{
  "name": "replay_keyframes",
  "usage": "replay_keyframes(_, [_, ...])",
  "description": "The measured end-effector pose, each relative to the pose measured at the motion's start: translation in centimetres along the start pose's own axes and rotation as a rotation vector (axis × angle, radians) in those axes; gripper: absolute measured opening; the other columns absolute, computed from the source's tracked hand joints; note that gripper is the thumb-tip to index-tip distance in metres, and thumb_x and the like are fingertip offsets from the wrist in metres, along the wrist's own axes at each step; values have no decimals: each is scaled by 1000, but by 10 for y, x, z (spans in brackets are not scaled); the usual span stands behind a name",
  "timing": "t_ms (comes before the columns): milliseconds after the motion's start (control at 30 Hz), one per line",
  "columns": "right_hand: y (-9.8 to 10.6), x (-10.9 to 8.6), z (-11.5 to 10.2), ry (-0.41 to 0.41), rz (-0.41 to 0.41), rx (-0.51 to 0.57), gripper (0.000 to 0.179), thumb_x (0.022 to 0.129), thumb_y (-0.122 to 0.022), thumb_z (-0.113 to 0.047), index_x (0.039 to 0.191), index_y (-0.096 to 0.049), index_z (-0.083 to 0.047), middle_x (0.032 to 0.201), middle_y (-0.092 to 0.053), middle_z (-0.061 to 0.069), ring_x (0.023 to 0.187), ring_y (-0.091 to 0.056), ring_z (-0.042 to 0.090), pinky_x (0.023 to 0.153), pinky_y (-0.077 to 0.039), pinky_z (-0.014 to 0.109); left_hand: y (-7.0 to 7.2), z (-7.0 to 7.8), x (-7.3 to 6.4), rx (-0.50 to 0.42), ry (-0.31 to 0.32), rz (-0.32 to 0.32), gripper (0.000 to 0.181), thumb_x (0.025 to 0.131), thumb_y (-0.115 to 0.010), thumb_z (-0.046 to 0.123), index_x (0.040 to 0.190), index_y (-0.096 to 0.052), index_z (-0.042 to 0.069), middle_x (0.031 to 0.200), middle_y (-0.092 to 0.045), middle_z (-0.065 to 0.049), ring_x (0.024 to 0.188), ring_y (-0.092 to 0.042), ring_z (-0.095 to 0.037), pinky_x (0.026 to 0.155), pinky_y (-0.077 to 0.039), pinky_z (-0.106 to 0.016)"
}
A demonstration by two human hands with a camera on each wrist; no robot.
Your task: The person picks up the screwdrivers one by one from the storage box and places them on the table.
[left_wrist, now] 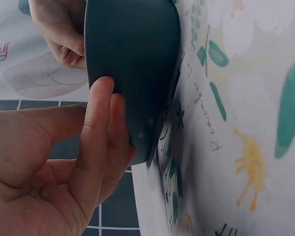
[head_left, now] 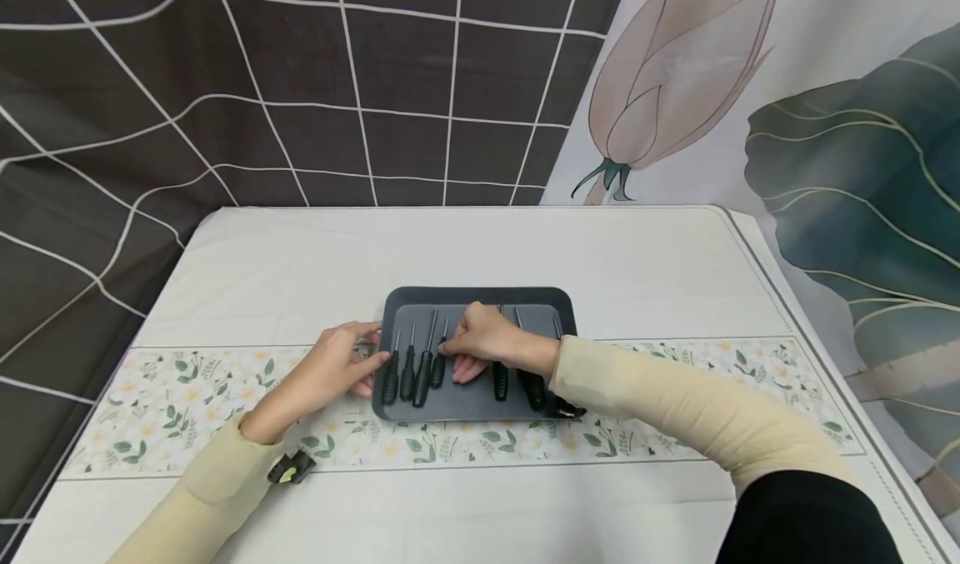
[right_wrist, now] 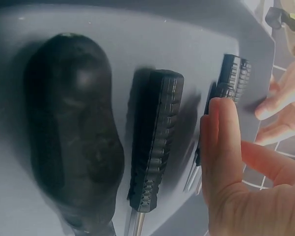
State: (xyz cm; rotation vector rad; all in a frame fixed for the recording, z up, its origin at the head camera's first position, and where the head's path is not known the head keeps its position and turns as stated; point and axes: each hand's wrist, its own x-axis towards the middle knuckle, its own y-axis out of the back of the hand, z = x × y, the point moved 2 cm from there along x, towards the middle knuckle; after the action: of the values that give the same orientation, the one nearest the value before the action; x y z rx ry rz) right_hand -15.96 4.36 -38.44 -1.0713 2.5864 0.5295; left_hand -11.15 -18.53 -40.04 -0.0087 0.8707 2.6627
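We saw the grey tray [head_left: 480, 412] lying flat across the flowered band of the white tablecloth [head_left: 457, 247]; the left hand [head_left: 335, 362] held its left side, the thumb over the rim and the other fingers laid against the outer wall, nearly straight and close together; the right hand [head_left: 482, 339] was above the tray's middle, its fingertips at the upper end of the fourth screwdriver [head_left: 438, 372], counted from the left; in the right wrist view we found its nearest fingers straight and pressed together, the thumb standing apart lower down, but we could not tell whether the tips pinched the handle, because the fingers hid it.

We counted three more screwdrivers [head_left: 422, 378] between that one and the left rim, side by side, shafts towards the far edge; right of the hand lay a ridged black handle [head_left: 500, 381], then a fatter black handle [head_left: 532, 389], and another tool partly hidden beneath the cream right sleeve [head_left: 660, 389]; behind the table we saw a dark curtain with white lines [head_left: 300, 72] and a pale curtain with printed flowers [head_left: 675, 72].
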Motion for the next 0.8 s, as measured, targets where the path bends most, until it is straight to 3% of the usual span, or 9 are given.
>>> replay_keyframes(800, [-3,15,3,-74,24,-51,26,94,-68,-3,76,-68,16,64,-67,22,52,-69,25,57,-63,36,0,-1,1,-2,6,-1,52,97,-63,1,141,-41,-17,118,-57,-30,52,-65,-14,47,-59,-27])
